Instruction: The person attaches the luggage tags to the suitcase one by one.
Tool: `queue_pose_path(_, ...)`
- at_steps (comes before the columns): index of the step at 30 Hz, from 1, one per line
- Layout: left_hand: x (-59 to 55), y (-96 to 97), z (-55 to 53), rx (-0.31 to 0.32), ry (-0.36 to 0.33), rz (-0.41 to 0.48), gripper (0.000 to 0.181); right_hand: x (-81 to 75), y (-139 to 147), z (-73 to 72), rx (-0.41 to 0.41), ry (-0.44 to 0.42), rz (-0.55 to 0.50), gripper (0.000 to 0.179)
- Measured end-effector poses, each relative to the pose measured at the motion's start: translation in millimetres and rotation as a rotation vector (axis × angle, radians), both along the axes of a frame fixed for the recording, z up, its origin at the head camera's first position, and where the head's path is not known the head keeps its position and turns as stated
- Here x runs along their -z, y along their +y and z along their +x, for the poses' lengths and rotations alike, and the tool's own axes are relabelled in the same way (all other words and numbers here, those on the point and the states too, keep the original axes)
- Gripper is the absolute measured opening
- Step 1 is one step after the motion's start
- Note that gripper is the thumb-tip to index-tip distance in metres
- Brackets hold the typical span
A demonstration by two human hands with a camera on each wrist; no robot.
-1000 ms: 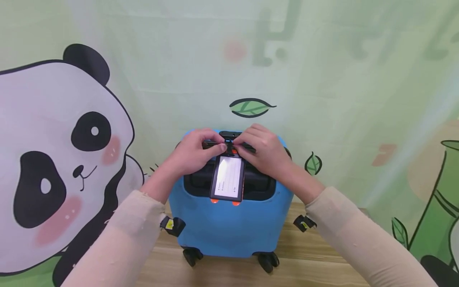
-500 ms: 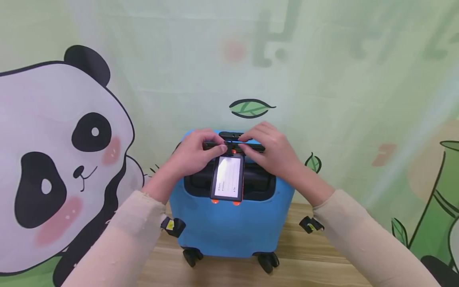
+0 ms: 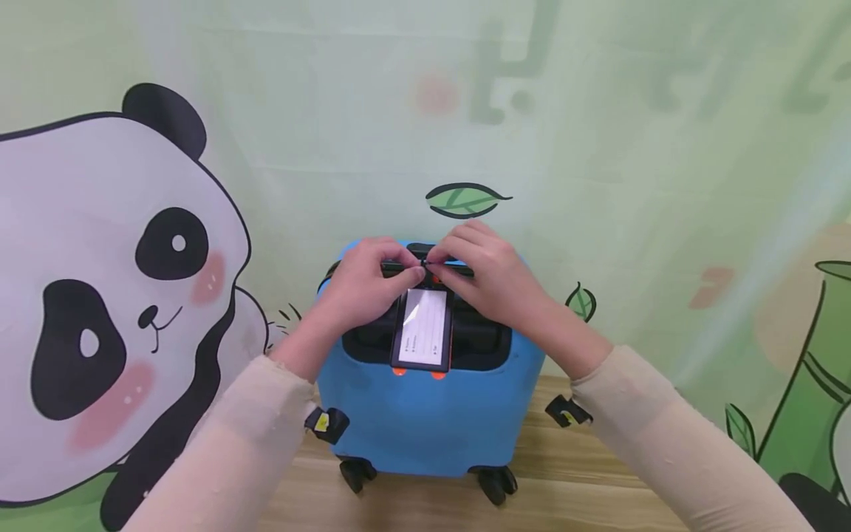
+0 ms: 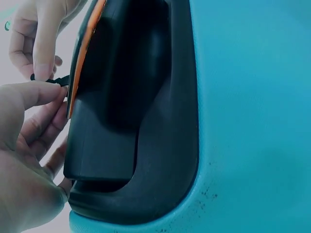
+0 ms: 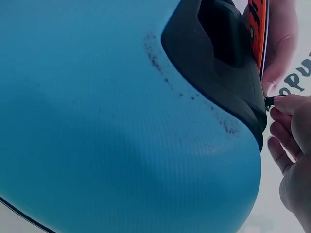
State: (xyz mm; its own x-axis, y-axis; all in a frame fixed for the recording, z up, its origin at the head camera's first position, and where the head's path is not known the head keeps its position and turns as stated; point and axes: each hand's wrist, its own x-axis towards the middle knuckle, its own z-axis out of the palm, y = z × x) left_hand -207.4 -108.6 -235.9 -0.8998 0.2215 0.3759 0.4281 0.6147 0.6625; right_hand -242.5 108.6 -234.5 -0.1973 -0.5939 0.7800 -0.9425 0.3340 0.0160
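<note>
A blue suitcase (image 3: 425,425) stands upright on its wheels. On its top hangs a luggage tag (image 3: 422,329) with a black frame, a white card and an orange back edge. Thumb and fingertips of my left hand (image 3: 366,284) pinch the tag's thin black strap (image 4: 63,80) just above the card. From the other side my right hand (image 3: 495,277) pinches the same strap between thumb and finger. The fingertips of both hands nearly meet over the suitcase's top, covering most of the strap. In the right wrist view a short dark strap end (image 5: 269,101) shows at the fingertips.
The suitcase's black recessed handle (image 3: 482,343) lies beneath the tag. Black wheels (image 3: 494,484) rest on a wood-look floor (image 3: 572,473). Close behind hangs a pale green backdrop (image 3: 332,148) with a printed panda (image 3: 173,159) and leaves.
My right hand let go of the strap and drew back to the right half a second ago; now it has returned to pinch it. My left hand has kept its pinch.
</note>
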Motion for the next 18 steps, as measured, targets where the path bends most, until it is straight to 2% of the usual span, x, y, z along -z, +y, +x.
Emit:
queue_pose_path(6,0.5,4.7,5.9,-0.043,-0.009,0.002,0.017,1.4,2,0.8,-0.025,-0.040,-0.029,0.008)
queue_pose_path(14,-0.4,9.7,8.3,-0.058,0.004,-0.016,0.017,2.5,7,3.3,-0.029,-0.075,-0.057,0.003)
queue_pose_path(18,-1.3,12.2,9.0,-0.067,0.003,-0.025,0.016,3.6,8,4.1,-0.015,-0.078,-0.062,0.006)
